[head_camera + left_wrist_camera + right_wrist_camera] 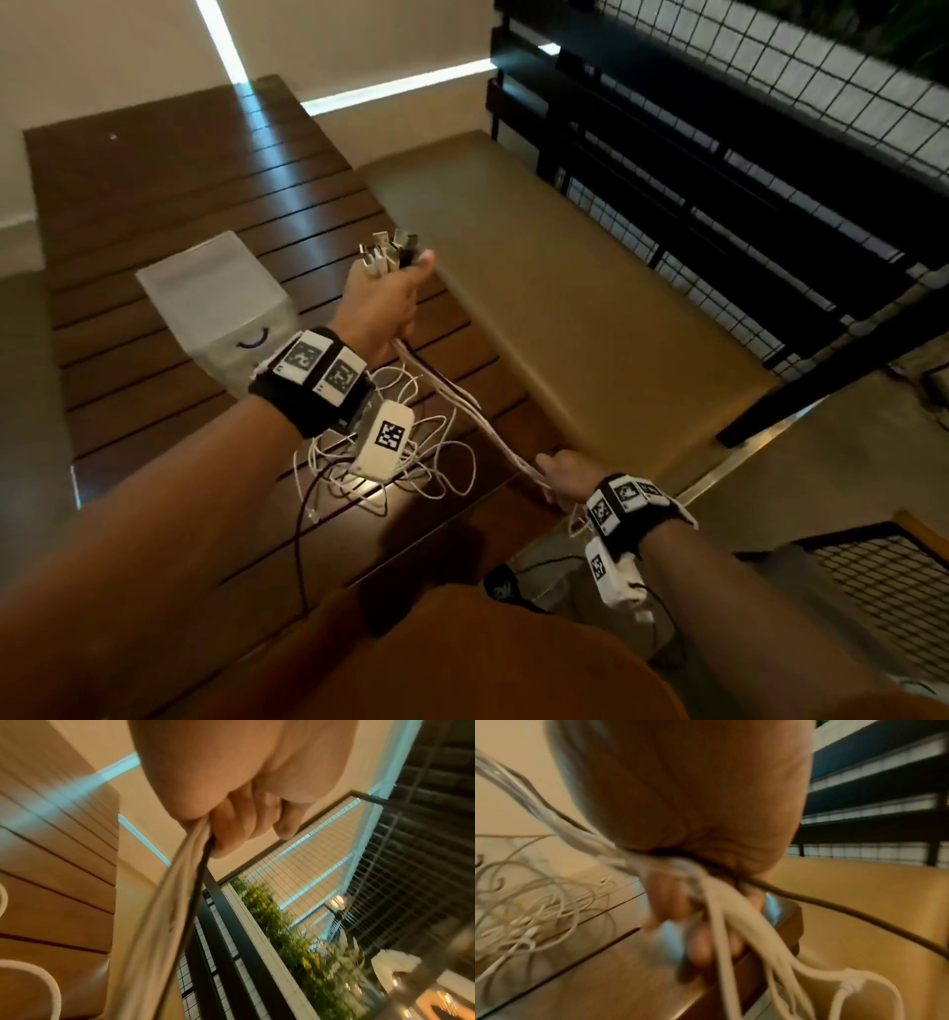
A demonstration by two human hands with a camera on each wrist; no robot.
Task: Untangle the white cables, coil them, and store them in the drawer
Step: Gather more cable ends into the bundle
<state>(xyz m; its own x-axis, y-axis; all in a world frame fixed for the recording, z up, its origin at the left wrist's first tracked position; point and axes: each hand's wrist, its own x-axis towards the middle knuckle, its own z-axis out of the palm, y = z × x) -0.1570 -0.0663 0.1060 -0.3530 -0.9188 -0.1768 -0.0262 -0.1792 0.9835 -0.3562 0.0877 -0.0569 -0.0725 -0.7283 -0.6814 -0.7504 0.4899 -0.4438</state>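
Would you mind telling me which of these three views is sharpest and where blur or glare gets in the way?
Head view: sharpest, dim, with bright light strips glaring off the slatted table; the white cables between left hand and right hand read clearly. Left wrist view: cables streaked by motion blur, plants behind soft. Right wrist view: blurriest, fingers and cables smeared.

Left hand [382, 303] raised, fist closed, thumb up. Right hand [562, 475] lower, nearer body, fingers curled.
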